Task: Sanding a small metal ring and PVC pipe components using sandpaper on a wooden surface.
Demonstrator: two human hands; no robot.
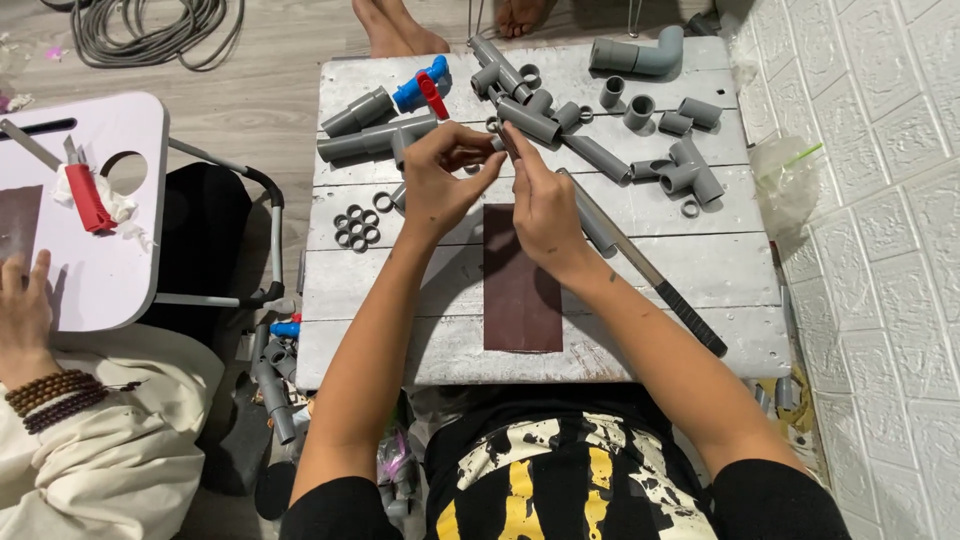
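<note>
Both hands met above the white plank table (640, 270): left hand (440, 185) fingers pinched a small grey ring (494, 125), right hand (540, 205) fingers gripped a brown sandpaper strip (509, 143). White brick-pattern wall (880, 250) stood right.

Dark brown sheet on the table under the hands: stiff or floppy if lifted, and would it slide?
The brown sheet lies thin and fully flat on the white plank table, so it is probably floppy and light. Its matte surface suggests it would drag rather than slide. It cannot roll or tip.
</note>
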